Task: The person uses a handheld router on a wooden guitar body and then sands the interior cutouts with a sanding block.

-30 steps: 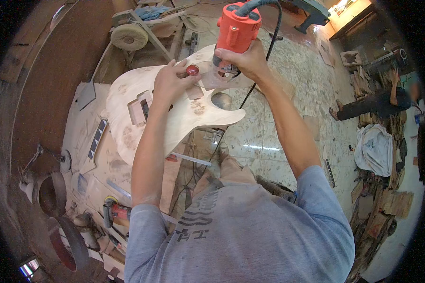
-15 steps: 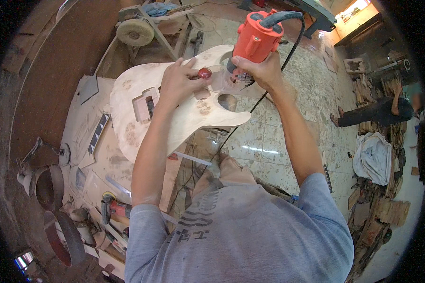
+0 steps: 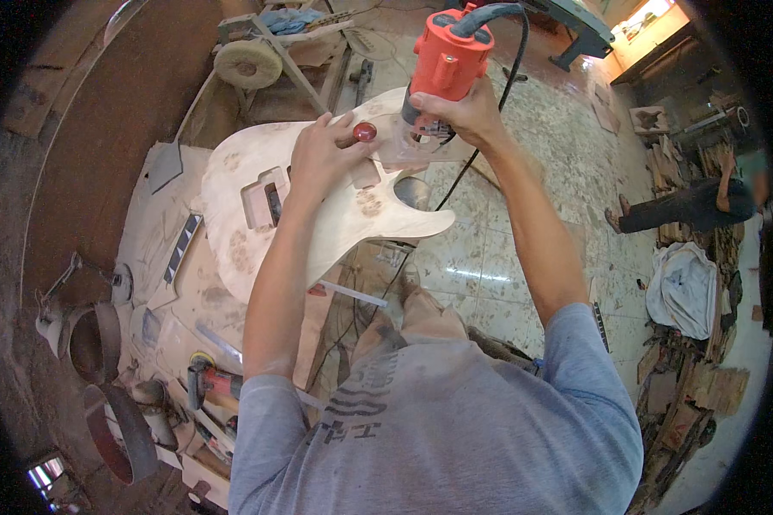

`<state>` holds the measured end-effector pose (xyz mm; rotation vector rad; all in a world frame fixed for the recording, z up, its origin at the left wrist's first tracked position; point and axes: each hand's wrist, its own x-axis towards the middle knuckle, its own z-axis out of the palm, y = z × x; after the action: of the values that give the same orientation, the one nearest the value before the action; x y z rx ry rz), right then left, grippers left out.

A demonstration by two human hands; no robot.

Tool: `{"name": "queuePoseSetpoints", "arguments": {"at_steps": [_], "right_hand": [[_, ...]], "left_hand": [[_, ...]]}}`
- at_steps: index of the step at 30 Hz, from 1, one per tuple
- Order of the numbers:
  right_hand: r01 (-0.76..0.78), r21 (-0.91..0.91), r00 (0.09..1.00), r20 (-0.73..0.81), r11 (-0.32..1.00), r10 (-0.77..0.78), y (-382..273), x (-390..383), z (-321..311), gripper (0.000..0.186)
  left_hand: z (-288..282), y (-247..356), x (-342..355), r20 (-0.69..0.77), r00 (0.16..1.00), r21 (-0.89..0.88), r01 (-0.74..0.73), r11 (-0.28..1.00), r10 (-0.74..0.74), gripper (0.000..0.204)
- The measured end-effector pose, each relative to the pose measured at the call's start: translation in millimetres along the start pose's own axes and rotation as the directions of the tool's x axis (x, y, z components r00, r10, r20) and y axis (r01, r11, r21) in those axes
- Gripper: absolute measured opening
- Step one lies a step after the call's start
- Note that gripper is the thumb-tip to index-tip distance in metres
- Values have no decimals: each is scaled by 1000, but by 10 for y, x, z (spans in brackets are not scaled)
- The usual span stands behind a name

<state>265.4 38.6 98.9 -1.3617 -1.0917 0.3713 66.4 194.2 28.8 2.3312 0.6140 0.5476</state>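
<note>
At the far left we see two round bands (image 3: 120, 433) standing like hoops; their insides look too dark for us to tell what is in there. Next comes the dusty table (image 3: 156, 257), with a red sander (image 3: 219, 383) near its lower part.

On the table sits the pale wood guitar body (image 3: 335, 227). A square pocket (image 3: 256, 206) is cut into it, and we see a dark slot inside the pocket. The left hand (image 3: 319, 159) lies over the body, its fingers bent and partly spread, with the thumb and a finger closed round a shiny red knob (image 3: 365, 132).

The knob goes with the see-through plate (image 3: 404, 153) under the red power tool (image 3: 449, 62). Half a second ago the tool was more to the right; now it has slid back left a little over the wood. The right hand (image 3: 474, 112) is wrapped tight around the tool's lower part.

The body's pointed horn (image 3: 434, 225) sticks out past the table edge. Beyond it the tiled floor (image 3: 511, 287) spreads wide, and a black cord (image 3: 465, 174) hangs down between. Far right, we see a white cloth bundle (image 3: 683, 292) by stacked wood (image 3: 720, 388).
</note>
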Motion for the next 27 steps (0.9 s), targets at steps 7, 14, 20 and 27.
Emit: {"name": "queuePoseSetpoints", "arguments": {"at_steps": [7, 14, 20, 27], "right_hand": [[-15, -135, 1000, 3, 991, 16, 7, -54, -53, 78], [-107, -124, 993, -56, 986, 100, -291, -306, 17, 78], [-64, -207, 997, -58, 976, 53, -392, -393, 27, 75], [31, -177, 991, -123, 984, -53, -424, -433, 97, 63]], "left_hand": [[14, -118, 14, 33, 999, -6, -40, 999, 41, 42], [-31, -67, -4, 93, 994, 59, -60, 996, 54, 41], [-63, -19, -29, 121, 992, 92, -59, 994, 48, 47], [-69, -29, -33, 128, 988, 139, -102, 985, 84, 50]]}}
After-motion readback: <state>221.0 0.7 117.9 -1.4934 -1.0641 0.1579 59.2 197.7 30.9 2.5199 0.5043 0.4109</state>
